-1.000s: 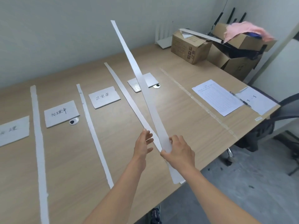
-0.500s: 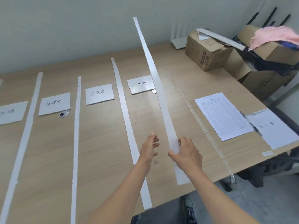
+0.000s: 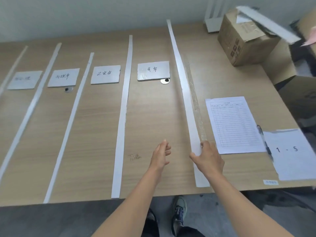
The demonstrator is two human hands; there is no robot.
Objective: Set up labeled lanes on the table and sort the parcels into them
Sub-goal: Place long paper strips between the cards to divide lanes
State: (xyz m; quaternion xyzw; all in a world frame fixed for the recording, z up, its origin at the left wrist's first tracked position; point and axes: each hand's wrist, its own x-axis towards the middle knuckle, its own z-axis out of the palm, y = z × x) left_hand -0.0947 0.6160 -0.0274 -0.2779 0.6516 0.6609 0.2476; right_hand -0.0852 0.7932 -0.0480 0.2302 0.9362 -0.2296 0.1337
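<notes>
Flanking strip [image 3: 184, 93]: form sheet [image 3: 234, 124] right | label card [image 3: 153, 70] left | cardboard box [image 3: 244, 38] beyond

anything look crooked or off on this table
Yes. The rightmost paper strip, pinched by the right hand, bows and drifts left of the clear tape line toward the far end. A small crumpled clear scrap lies loose near the left hand.
</notes>
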